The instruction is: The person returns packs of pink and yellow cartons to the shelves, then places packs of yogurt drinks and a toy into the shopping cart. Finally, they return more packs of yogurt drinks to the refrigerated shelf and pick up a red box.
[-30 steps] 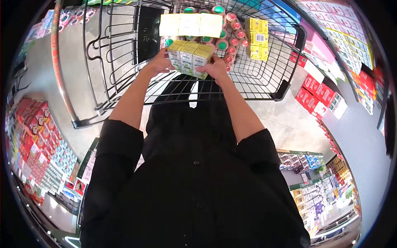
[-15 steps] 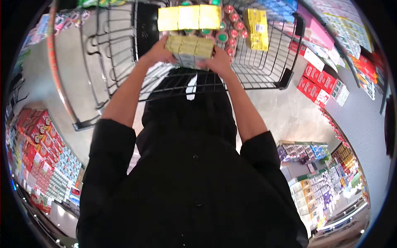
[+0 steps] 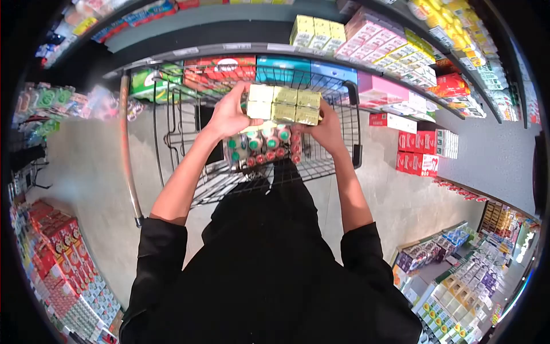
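A pack of pale yellow drink cartons [image 3: 285, 105] is held up level between my two hands, above the shopping cart [image 3: 357, 156]. My left hand [image 3: 229, 114] grips its left end, with the thumb along the near side. Around the right end are the fingers of my right hand [image 3: 327, 133]. Below the pack, bottles with green and red caps [image 3: 270, 143] stand in the cart. A strip of yellow shows just under the pack; the rest of the cart's contents there is hidden.
Beyond the cart runs a shelf with yellow cartons [image 3: 318, 33] and pink cartons [image 3: 372, 40]. Large red boxes [image 3: 220, 69] sit low behind the cart. Red cartons [image 3: 415, 152] are stacked at the right, and more stacked goods [image 3: 71, 258] stand at the lower left.
The pack, gripped by both hands, has moved up off the cart's near side and slightly right. My view has shifted, bringing the shelf beyond the cart into sight.
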Demonstrator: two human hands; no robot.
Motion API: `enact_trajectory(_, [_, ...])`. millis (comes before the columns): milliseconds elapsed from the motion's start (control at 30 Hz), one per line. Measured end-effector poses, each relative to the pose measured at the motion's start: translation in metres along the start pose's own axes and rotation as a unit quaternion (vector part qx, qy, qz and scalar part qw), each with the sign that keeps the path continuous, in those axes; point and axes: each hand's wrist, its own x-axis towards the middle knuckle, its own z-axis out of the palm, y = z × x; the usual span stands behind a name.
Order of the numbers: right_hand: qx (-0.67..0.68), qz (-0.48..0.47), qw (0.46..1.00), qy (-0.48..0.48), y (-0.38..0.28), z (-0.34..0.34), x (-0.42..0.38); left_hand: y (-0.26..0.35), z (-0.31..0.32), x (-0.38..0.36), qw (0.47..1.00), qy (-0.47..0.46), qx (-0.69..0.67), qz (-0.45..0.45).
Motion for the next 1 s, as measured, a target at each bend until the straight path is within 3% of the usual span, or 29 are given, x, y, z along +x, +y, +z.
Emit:
enact_trajectory(100, [0.042,-0.047,0.998,0.021,-0.025,-0.017,0.040,0.028,-0.011,0.042,0.996,0.046,0.035,0.075])
enact_trajectory(233, [0.087,-0.121,0.988,0.030,-0.030,-0.048,0.100,0.073,-0.017,0.091,0.992,0.041,-0.081,0.082])
enact_trajectory(300, [0.097,-0.140,0.984,0.050,-0.032,-0.061,0.126,0.082,-0.018,0.117,0.980,0.083,-0.009,0.182])
enact_trajectory(400, [0.063,-0.206,0.975,0.053,-0.031,-0.080,0.165,0.091,-0.015,0.151,0.984,0.094,0.021,0.148])
enact_trajectory(433, [0.069,-0.204,0.975,0.055,-0.030,-0.085,0.175,0.090,-0.014,0.163,0.984,0.102,0.027,0.141])
enact_trajectory(500, [-0.045,-0.153,0.983,0.087,-0.022,-0.094,0.192,0.086,-0.008,0.183,0.991,0.085,-0.006,0.107])
enact_trajectory(567, [0.022,-0.119,0.989,0.084,-0.014,-0.092,0.202,0.083,0.002,0.196,0.992,0.103,-0.045,0.053])
enact_trajectory(633, [0.050,-0.107,0.975,0.189,-0.017,-0.083,0.206,0.074,-0.002,0.212,0.992,0.091,-0.088,-0.006])
enact_trajectory(667, [0.155,-0.194,0.948,0.200,-0.013,-0.068,0.208,0.074,-0.005,0.218,0.995,0.077,-0.058,0.017])
enact_trajectory(800, [0.170,-0.172,0.931,0.274,-0.027,-0.055,0.177,0.077,-0.012,0.231,0.994,0.043,0.017,0.101])
enact_trajectory(833, [0.171,-0.169,0.931,0.274,-0.020,-0.052,0.173,0.080,-0.012,0.232,0.994,0.042,0.018,0.098])
enact_trajectory(933, [-0.071,-0.179,0.947,0.258,0.011,-0.042,0.164,0.095,-0.003,0.232,0.997,0.004,-0.079,0.009])
enact_trajectory(967, [-0.072,-0.178,0.947,0.259,0.020,-0.041,0.160,0.094,-0.002,0.234,0.997,0.002,-0.080,0.009])
enact_trajectory(1000, [0.028,-0.115,0.973,0.200,0.017,-0.041,0.149,0.089,-0.002,0.239,0.999,0.002,-0.044,0.018])
